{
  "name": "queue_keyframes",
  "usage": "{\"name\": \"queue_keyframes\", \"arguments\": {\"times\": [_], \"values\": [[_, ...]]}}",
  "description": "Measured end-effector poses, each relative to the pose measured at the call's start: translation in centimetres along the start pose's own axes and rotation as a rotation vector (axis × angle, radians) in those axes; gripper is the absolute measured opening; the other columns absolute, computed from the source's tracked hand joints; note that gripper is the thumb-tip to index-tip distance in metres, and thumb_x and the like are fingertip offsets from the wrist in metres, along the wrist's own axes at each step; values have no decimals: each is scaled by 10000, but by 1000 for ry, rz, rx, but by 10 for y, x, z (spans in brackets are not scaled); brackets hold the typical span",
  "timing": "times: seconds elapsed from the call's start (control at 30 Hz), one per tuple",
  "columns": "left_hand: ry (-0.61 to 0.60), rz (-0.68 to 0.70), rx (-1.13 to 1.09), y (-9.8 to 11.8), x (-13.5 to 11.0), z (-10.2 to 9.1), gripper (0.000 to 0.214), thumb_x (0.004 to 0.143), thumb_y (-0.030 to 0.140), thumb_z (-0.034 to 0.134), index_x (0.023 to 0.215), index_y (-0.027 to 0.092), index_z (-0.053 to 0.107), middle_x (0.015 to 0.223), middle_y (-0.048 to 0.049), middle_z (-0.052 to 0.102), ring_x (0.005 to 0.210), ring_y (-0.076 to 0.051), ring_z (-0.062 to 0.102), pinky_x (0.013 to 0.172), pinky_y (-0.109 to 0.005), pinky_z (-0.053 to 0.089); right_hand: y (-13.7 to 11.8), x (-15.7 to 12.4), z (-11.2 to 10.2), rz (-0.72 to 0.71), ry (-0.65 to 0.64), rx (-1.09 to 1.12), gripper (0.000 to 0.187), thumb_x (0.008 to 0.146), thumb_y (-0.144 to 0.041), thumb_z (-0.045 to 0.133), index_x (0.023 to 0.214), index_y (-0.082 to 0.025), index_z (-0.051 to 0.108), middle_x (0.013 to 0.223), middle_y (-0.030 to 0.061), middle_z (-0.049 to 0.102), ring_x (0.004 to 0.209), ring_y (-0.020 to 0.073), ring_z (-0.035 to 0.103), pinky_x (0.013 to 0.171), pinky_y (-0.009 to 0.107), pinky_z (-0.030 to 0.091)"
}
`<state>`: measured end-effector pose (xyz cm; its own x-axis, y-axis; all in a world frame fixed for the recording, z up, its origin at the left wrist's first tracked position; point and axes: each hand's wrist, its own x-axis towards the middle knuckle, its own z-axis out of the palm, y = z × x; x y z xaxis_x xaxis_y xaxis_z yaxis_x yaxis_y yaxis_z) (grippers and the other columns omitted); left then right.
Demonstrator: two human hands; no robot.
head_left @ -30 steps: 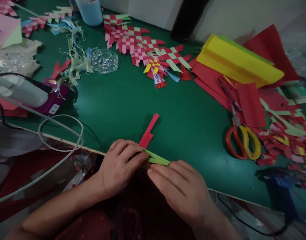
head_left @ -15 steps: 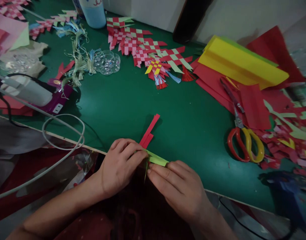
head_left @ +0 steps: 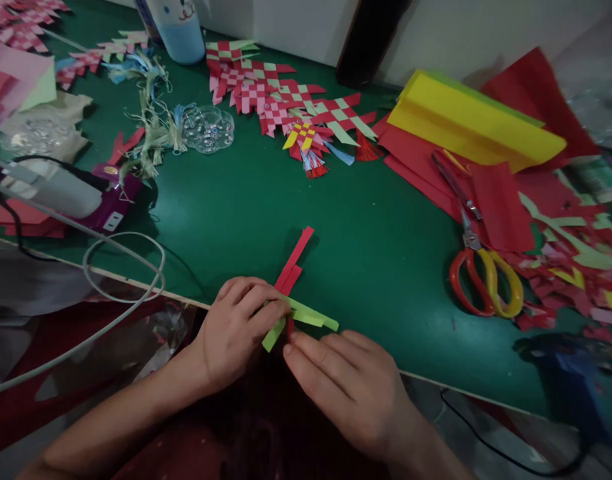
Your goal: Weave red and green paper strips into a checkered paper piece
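At the table's front edge my left hand (head_left: 243, 327) is closed over the crossing of several paper strips, its fingers hiding the join. Red paper strips (head_left: 295, 260) stick out from beneath it toward the far side. Light green paper strips (head_left: 311, 315) point to the right, and one green end hangs down by the left fingers. My right hand (head_left: 349, 380) pinches the short red strip end (head_left: 289, 325) that comes toward me, thumb and forefinger together.
Red-and-yellow-handled scissors (head_left: 479, 267) lie at right beside paper scraps (head_left: 561, 273) and a folded yellow sheet (head_left: 476, 120). Woven paper fish (head_left: 286, 93) lie at the back near a bead tray (head_left: 209, 130). A white cable (head_left: 156, 280) loops over the left edge.
My right hand has shifted slightly left and down, off the green strips to the red end. The green ends now show more, one of them folded toward me. My left hand stays on the crossing.
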<state>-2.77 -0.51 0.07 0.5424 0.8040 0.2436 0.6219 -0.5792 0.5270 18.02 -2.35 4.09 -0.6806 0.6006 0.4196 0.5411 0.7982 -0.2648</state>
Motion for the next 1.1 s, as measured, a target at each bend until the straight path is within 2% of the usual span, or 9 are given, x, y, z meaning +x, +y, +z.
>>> {"name": "queue_keyframes", "arguments": {"times": [0.33, 0.4, 0.5, 0.6, 0.77, 0.9, 1.1], "values": [[21, 22, -19, -1, 2, -1, 193, 970, 252, 463, 1054, 210, 631, 1054, -40, 648, 1017, -243, 515, 864, -402, 368, 0, 15, -1, -38, -13, 25, 235, 949, -123, 478, 1031, -131, 698, 1015, 53, 761, 738, 146, 669, 640, 321, 487], [23, 19, -29, 0, 2, -1, 180, 956, 233, 478, 1051, 199, 627, 1048, -44, 651, 1009, -242, 522, 868, -401, 374, 4, 13, 1, 34, 10, 47, 208, 942, -116, 509, 1066, -133, 675, 1017, 48, 760, 800, 147, 685, 683, 311, 492], [35, 23, -8, 0, 2, -2, 160, 932, 173, 502, 1042, 174, 619, 1027, -50, 659, 986, -234, 537, 867, -391, 387, 13, 9, 5, 239, 53, 2, 186, 923, -106, 560, 1078, -144, 654, 952, 37, 764, 805, 149, 696, 715, 295, 493], [40, 42, -10, -1, 2, -1, 157, 914, 145, 507, 1027, 160, 615, 1018, -57, 664, 971, -231, 548, 860, -387, 398, 21, 8, 10, 370, 8, -41, 180, 934, -145, 560, 1090, -163, 648, 948, 37, 762, 804, 158, 706, 721, 286, 503], [102, 62, 38, -5, 0, 5, 133, 936, 131, 496, 1001, 166, 607, 1017, -47, 679, 974, -212, 561, 877, -374, 414, 26, 12, 15, 418, -61, 20, 190, 949, -162, 524, 1096, -186, 642, 961, 29, 755, 834, 165, 705, 732, 285, 515], [87, 73, 66, -7, -2, 8, 107, 955, 161, 516, 1003, 187, 608, 1022, -24, 689, 981, -197, 572, 894, -365, 420, 24, 16, 15, 471, -22, 38, 186, 947, -171, 523, 1096, -175, 634, 972, 42, 744, 870, 172, 693, 768, 294, 513], [83, 97, 65, -8, -2, 5, 128, 972, 155, 490, 1041, 171, 596, 1026, -38, 685, 991, -210, 569, 878, -376, 430, 26, 20, 21, 470, -102, 53, 211, 967, -197, 495, 1136, -200, 620, 962, 29, 738, 832, 160, 686, 745, 290, 504]]}}
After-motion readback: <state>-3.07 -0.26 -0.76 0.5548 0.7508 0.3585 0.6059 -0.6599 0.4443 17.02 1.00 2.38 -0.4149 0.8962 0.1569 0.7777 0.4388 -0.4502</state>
